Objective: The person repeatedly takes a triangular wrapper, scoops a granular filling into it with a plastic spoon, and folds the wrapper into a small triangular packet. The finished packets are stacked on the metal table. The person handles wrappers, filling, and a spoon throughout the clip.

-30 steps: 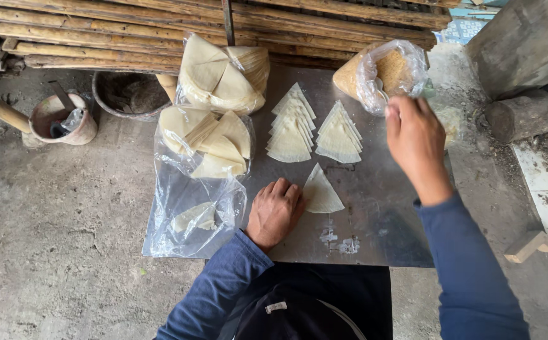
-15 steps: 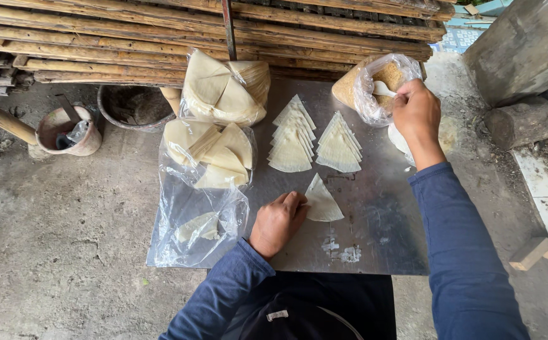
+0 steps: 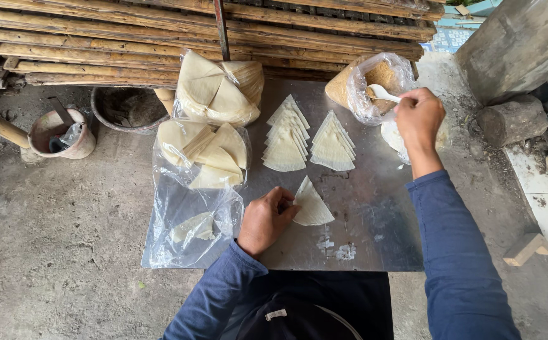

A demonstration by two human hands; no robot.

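Right hand point(image 3: 418, 116) has reached the filling bag point(image 3: 374, 85), gripping a white spoon point(image 3: 382, 93); left hand point(image 3: 266, 220) pins the thin, floppy, tearable wrapper point(image 3: 311, 204) at its edge.

Bowl of the white spoon point(image 3: 381, 93) sunk in brown filling inside the clear bag point(image 3: 374, 85), handle swallowed by the right hand point(image 3: 418, 116). Left hand point(image 3: 264, 220) fingertips tucked under the triangular wrapper point(image 3: 311, 204). Wooden slats point(image 3: 160, 38) cut off at twelve o'clock. Contents of the clay pot point(image 3: 60, 133) at nine o'clock too small to tell.
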